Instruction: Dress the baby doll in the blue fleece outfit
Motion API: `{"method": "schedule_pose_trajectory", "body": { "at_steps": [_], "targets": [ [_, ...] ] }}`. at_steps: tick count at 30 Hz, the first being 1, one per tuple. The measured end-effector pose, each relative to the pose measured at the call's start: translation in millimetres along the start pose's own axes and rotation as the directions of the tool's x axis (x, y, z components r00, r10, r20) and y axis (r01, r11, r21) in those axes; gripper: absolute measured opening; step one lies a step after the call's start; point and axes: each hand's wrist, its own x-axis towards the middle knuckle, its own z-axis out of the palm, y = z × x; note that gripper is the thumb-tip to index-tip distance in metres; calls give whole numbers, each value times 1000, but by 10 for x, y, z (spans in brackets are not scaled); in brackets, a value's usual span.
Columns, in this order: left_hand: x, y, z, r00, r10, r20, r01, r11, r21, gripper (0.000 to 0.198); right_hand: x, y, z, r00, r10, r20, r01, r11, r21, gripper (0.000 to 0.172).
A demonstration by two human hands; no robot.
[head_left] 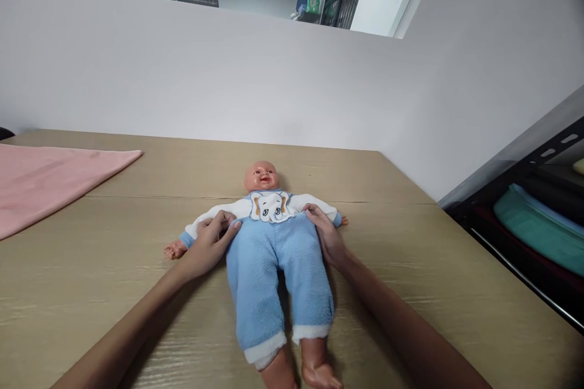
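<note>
A baby doll (262, 176) lies on its back on the table, head away from me and bare feet toward me. It wears a white top with an elephant face (272, 207) on the chest and fuzzy blue trousers (277, 249) with white cuffs. At the left side of the waist, my left hand (213, 238) pinches the trousers' edge between thumb and fingers. My right hand (325, 231) grips the waistband's other side, its fingertips at the top edge. The doll's arms stretch outward past both my hands.
A pink cloth (55, 179) lies at the table's left. Behind the wooden table (137, 292) rises a white partition wall (205, 73). To the right, a black rack (515, 176) holds folded fabrics, among them a green one (538, 228).
</note>
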Motion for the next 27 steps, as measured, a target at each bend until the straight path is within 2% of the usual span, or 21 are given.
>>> {"method": "schedule_pose_trajectory", "body": {
  "at_steps": [4,7,11,16,19,22,25,27],
  "targets": [
    [-19,-27,73,999,38,-18,-34,985,167,37,38,144,19,987,-132,-89,109,968,-227,32],
    [-47,-22,101,996,85,-43,-71,965,254,36,1,205,1,972,-197,-127,135,913,-384,29],
    [-70,5,93,990,119,-70,-87,931,354,37,-86,216,-86,965,-248,-84,165,825,-540,20],
    [-84,9,79,987,131,-92,-57,824,563,44,-117,246,-152,962,-265,-60,167,750,-640,13],
    [-96,-12,75,984,142,-104,-58,819,571,44,-101,269,-153,963,-263,-55,163,734,-659,14],
    [-100,26,67,976,140,-165,-32,847,530,38,-91,272,-154,964,-263,-43,168,726,-667,14],
    [-51,213,86,952,204,-227,-90,898,430,30,-93,256,-158,963,-267,-26,179,712,-679,12],
    [29,432,135,938,285,-196,-196,904,380,25,-98,243,-158,962,-274,-16,188,701,-688,12]
  ]
}}
